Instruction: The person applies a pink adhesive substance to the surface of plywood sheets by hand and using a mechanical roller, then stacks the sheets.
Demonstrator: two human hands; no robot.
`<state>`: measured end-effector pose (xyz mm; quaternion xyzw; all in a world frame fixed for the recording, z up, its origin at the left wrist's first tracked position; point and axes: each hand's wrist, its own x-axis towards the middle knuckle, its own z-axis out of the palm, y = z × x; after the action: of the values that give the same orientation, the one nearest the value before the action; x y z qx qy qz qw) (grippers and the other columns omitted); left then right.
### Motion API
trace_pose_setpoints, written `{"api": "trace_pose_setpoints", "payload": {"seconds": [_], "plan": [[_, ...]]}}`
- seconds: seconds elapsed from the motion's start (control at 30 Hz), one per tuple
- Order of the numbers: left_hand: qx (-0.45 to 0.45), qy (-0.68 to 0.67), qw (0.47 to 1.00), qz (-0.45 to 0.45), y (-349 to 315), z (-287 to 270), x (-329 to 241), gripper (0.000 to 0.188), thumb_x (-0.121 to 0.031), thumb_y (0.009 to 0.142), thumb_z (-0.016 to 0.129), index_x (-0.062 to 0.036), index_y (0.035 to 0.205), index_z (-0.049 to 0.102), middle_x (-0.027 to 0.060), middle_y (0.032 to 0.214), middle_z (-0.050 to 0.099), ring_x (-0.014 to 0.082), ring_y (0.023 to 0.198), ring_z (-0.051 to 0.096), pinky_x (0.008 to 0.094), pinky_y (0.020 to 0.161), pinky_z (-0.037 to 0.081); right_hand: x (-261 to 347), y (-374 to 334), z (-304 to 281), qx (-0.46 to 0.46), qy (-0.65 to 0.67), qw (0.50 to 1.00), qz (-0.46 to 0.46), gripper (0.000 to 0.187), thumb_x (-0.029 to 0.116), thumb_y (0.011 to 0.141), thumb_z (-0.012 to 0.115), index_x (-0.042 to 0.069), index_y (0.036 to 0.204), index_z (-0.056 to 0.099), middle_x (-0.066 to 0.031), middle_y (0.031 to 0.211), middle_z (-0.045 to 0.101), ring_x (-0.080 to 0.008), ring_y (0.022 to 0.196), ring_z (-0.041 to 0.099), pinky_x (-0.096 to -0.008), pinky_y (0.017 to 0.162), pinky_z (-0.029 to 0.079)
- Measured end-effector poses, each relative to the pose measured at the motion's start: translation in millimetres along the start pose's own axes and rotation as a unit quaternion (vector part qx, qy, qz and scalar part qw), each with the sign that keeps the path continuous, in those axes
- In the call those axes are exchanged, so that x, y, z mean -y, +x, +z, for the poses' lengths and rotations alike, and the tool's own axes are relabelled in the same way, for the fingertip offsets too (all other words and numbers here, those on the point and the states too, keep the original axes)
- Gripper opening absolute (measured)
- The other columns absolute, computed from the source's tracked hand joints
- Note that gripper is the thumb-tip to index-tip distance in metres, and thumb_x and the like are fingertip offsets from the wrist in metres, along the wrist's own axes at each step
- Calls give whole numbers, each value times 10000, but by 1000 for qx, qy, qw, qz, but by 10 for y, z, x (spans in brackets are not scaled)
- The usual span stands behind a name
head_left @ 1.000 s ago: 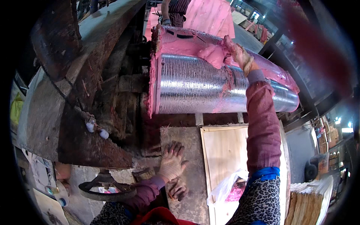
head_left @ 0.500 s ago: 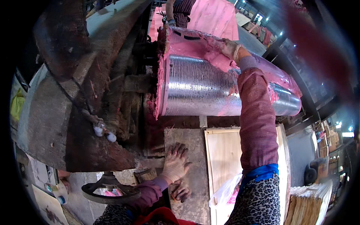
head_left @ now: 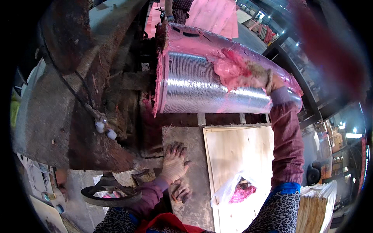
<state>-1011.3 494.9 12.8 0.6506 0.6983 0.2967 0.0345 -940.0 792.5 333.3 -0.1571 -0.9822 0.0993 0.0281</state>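
My left hand [head_left: 174, 165], in a pale glove with dark-stained fingertips, lies flat and spread on a worn grey board [head_left: 186, 139]. A dirty crumpled glove [head_left: 181, 192] is just below it. My right hand [head_left: 256, 76], also gloved, reaches over a shiny ribbed metal roller [head_left: 190, 83]. It presses a wet pink wad [head_left: 231, 70] against the roller; the wad hides my fingertips, and whether it is cloth or plastic I cannot make out. Behind, a second roller [head_left: 194, 40] is coated in thick pink paste.
Pale wood veneer sheets [head_left: 221, 147] lie in front of the rollers, bearing a clear plastic bag [head_left: 229, 192] with pink stuff. A handwheel [head_left: 110, 196] sits low left beside the machine frame [head_left: 42, 116]. Another person [head_left: 180, 13] stands beyond, near pink sheets [head_left: 211, 17]. Stacked veneer [head_left: 311, 211] stands right.
My right hand has moved right and nearer, drawing the pink wad down onto the front roller. My left hand stays flat on the board. The view has shifted slightly.
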Motion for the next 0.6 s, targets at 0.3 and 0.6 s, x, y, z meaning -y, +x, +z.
{"api": "trace_pose_setpoints", "payload": {"seconds": [0.3, 0.6], "plan": [[3, 10, 1000, 10, -23, -3, -24, 593, -386, 743, 553, 2, 1176, 431, 175, 1282, 372, 336, 1198, 311, 482, 1027, 179, 248, -70, 106, -104, -94, 988, -60, 580, 284, 619, 696, 22, 1094, 492, -178, 963, 565, -326, 874, 535, -364, 790, 431], [21, 36, 999, -5, 15, 77, -47, 577, -395, 750, 551, -17, 1170, 433, 145, 1282, 377, 314, 1214, 300, 474, 1028, 180, -246, -96, 451, -335, 95, 934, -80, 436, 135, 734, 620, 83, 1141, 471, -113, 1029, 578, -254, 983, 539, -374, 860, 412]]}}
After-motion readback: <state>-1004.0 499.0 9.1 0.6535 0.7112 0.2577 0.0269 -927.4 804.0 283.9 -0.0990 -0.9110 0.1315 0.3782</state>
